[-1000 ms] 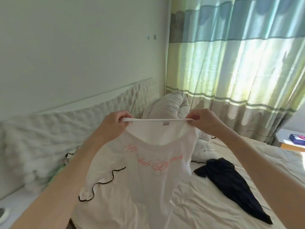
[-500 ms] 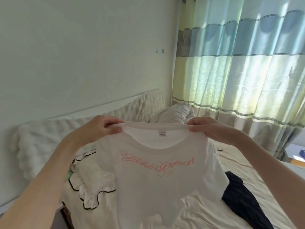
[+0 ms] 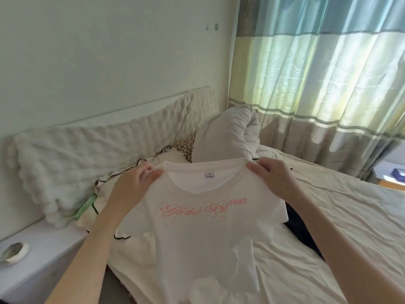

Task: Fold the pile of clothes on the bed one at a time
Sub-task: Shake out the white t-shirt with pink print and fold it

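A white T-shirt (image 3: 197,242) with pink script across the chest hangs spread out over the bed (image 3: 341,220). My left hand (image 3: 133,185) pinches its left shoulder seam beside the collar. My right hand (image 3: 274,174) pinches the right shoulder seam, so the neckline is stretched flat between them. The shirt's lower part drapes down onto the sheet. A dark garment (image 3: 302,233) lies on the bed behind the shirt, mostly hidden by it and by my right arm. A white frilled piece with black trim (image 3: 105,181) lies at the left, near the headboard.
A padded white headboard (image 3: 87,154) runs along the wall at left. A grey pillow (image 3: 225,134) and a leopard-print item (image 3: 186,143) sit at the bed's head. Striped curtains (image 3: 328,73) hang at right. A white side shelf (image 3: 39,255) holds a round dish (image 3: 13,253).
The shirt has come lower and closer to the bed, its front now facing up toward me. Both hands kept their hold on the shoulders. The view tilted down.
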A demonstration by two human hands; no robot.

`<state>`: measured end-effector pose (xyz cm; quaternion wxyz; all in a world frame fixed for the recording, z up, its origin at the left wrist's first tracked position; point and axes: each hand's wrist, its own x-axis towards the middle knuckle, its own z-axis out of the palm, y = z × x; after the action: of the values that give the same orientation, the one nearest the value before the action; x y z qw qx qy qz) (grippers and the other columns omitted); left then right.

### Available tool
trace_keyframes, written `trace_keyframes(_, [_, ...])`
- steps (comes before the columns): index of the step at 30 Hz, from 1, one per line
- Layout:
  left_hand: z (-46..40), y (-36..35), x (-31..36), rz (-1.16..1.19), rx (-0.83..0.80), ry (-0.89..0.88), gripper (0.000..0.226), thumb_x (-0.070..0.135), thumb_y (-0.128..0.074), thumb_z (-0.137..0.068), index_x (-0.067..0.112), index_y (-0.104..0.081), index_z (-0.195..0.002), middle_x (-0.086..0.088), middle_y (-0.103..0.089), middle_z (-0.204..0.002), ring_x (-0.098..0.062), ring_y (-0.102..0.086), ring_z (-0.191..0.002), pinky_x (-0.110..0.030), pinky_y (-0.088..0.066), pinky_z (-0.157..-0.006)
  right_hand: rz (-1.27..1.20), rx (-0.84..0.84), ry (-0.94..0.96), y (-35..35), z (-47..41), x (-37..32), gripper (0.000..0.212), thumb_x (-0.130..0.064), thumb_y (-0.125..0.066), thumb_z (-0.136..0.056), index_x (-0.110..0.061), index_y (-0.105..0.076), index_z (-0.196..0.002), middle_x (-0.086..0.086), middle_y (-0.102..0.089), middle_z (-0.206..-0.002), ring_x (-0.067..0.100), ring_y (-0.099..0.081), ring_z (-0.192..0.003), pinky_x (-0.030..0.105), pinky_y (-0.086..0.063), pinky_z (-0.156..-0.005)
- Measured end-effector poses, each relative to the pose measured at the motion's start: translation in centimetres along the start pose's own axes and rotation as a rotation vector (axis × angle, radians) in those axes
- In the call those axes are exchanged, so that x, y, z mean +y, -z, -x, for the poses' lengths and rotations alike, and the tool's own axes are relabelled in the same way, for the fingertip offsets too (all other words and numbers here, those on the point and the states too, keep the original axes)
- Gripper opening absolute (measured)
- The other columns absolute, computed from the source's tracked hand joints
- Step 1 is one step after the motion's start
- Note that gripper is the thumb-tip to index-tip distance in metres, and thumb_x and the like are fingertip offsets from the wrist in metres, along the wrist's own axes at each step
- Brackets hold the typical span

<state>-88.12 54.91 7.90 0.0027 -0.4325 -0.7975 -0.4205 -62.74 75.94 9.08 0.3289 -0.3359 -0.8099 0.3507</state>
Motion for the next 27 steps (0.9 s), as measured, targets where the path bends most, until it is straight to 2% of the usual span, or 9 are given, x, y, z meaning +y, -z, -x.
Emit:
trace_keyframes(5, [7.6, -4.3, -3.7, 0.038, -0.220, 0.115, 0.022, 0.043, -0.060, -0.086, 0.027, -0.059, -0.071, 0.010, -0.051, -0.050, -0.003, -0.044, -0.049, -0.017, -0.034, -0.051, 0.045, -0.157, -0.133, -2.6, 6.4, 5.9, 0.042, -0.036, -0.059, -0.091, -0.002, -0.058, -0.066, 0.000, -0.047, -0.057, 0.010, -0.041, -0.052, 0.023, -0.031, -0.051])
trace_keyframes(7, [10.0, -5.1, -4.4, 0.080, -0.327, 0.185, 0.023, 0.045, -0.060, -0.083, 0.024, -0.064, -0.074, 0.009, -0.047, -0.048, -0.004, -0.040, -0.047, -0.014, -0.032, -0.050, 0.066, -0.252, -0.190, -2.6, 8.8, 7.5, 0.042, -0.040, -0.061, -0.088, -0.007, -0.060, -0.063, -0.001, -0.043, -0.055, 0.010, -0.037, -0.051, 0.025, -0.029, -0.051])
trace_keyframes(9, [11.0, -4.9, -4.3, 0.137, -0.403, 0.237, 0.025, 0.051, -0.059, -0.077, 0.027, -0.064, -0.071, 0.009, -0.051, -0.050, -0.002, -0.043, -0.048, -0.014, -0.033, -0.051, 0.075, -0.345, -0.262, -1.8, 10.4, 8.3, 0.037, -0.042, -0.064, -0.086, -0.019, -0.063, -0.058, -0.009, -0.043, -0.049, 0.005, -0.037, -0.044, 0.018, -0.029, -0.046])
trace_keyframes(10, [10.9, -4.7, -4.0, 0.153, -0.441, 0.247, 0.027, 0.054, -0.058, -0.074, 0.027, -0.064, -0.070, 0.006, -0.055, -0.054, -0.001, -0.045, -0.050, -0.015, -0.033, -0.054, 0.091, -0.398, -0.293, -1.2, 10.7, 8.4, 0.034, -0.043, -0.064, -0.085, -0.023, -0.064, -0.057, -0.011, -0.045, -0.045, 0.002, -0.039, -0.041, 0.014, -0.030, -0.043])
trace_keyframes(12, [10.2, -4.5, -3.4, 0.141, -0.532, 0.238, 0.030, 0.053, -0.059, -0.075, 0.024, -0.066, -0.073, -0.009, -0.064, -0.066, -0.012, -0.054, -0.059, -0.027, -0.039, -0.062, 0.138, -0.504, -0.331, -0.1, 10.7, 8.3, 0.032, -0.043, -0.064, -0.086, -0.027, -0.064, -0.058, -0.015, -0.048, -0.041, -0.001, -0.042, -0.038, 0.010, -0.030, -0.039])
trace_keyframes(14, [9.1, -4.6, -2.8, 0.102, -0.596, 0.223, 0.028, 0.047, -0.061, -0.080, 0.020, -0.067, -0.077, -0.021, -0.065, -0.077, -0.022, -0.056, -0.065, -0.032, -0.039, -0.065, 0.203, -0.559, -0.338, 0.7, 9.7, 8.3, 0.033, -0.045, -0.063, -0.086, -0.027, -0.063, -0.058, -0.018, -0.047, -0.040, -0.003, -0.043, -0.037, 0.009, -0.030, -0.038])
trace_keyframes(17, [7.4, -5.9, -2.7, 0.044, -0.632, 0.203, 0.027, 0.048, -0.062, -0.081, 0.022, -0.066, -0.074, -0.025, -0.063, -0.079, -0.021, -0.050, -0.063, -0.030, -0.035, -0.062, 0.241, -0.576, -0.365, 0.6, 7.4, 9.3, 0.030, -0.044, -0.066, -0.084, -0.022, -0.067, -0.064, -0.017, -0.052, -0.045, -0.003, -0.047, -0.041, 0.010, -0.033, -0.042])
trace_keyframes(22, [4.5, -12.1, -5.2, -0.057, -0.578, 0.239, 0.028, 0.043, -0.062, -0.085, 0.016, -0.065, -0.077, -0.012, -0.062, -0.073, -0.022, -0.052, -0.066, -0.028, -0.037, -0.058, 0.222, -0.493, -0.395, -2.4, 3.5, 15.3, 0.016, -0.032, -0.063, -0.089, -0.018, -0.069, -0.085, -0.002, -0.063, -0.072, 0.013, -0.060, -0.064, 0.030, -0.049, -0.065])
trace_keyframes(27, [1.0, -21.0, -10.7, -0.256, -0.571, 0.247, 0.025, 0.039, -0.057, -0.090, 0.016, -0.067, -0.091, -0.002, -0.061, -0.077, -0.027, -0.058, -0.081, -0.032, -0.037, -0.065, 0.303, -0.403, -0.402, -8.6, -0.2, 23.5, 0.020, -0.030, -0.054, -0.095, -0.018, -0.067, -0.102, -0.007, -0.060, -0.075, 0.010, -0.058, -0.066, 0.025, -0.044, -0.056])
